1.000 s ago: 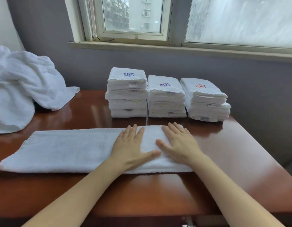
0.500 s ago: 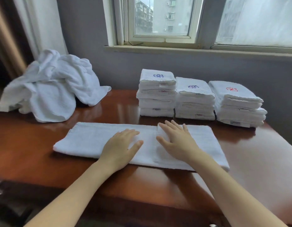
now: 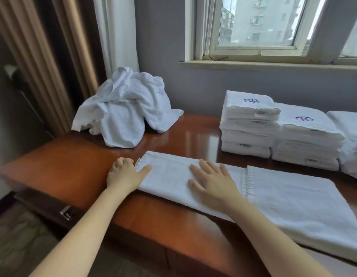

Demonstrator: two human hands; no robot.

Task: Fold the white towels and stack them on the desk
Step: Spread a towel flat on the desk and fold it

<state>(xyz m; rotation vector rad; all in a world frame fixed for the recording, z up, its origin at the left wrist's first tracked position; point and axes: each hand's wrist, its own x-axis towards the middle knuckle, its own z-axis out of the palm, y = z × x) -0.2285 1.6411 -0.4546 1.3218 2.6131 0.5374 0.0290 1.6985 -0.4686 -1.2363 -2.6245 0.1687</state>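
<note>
A long white towel [image 3: 293,206], folded into a strip, lies across the brown desk [image 3: 73,162]. My left hand [image 3: 123,172] is at the strip's left end, thumb on top and fingers curled at the edge, pinching it. To its right, my right hand [image 3: 211,182] presses flat on the towel with straight fingers. Behind the strip stand three stacks of folded white towels: one with a blue logo [image 3: 249,124], one with a purple logo [image 3: 307,136], and one cut off by the right frame edge [image 3: 351,140].
A heap of unfolded white towels [image 3: 125,108] sits at the desk's back left corner. Brown and white curtains [image 3: 43,66] hang on the left. A window sill [image 3: 273,64] runs above the stacks. A drawer handle [image 3: 65,212] shows below the desk's front edge.
Both hands have slid left along the towel. My left hand went from lying flat to curling its fingers round the left end. The view has turned left.
</note>
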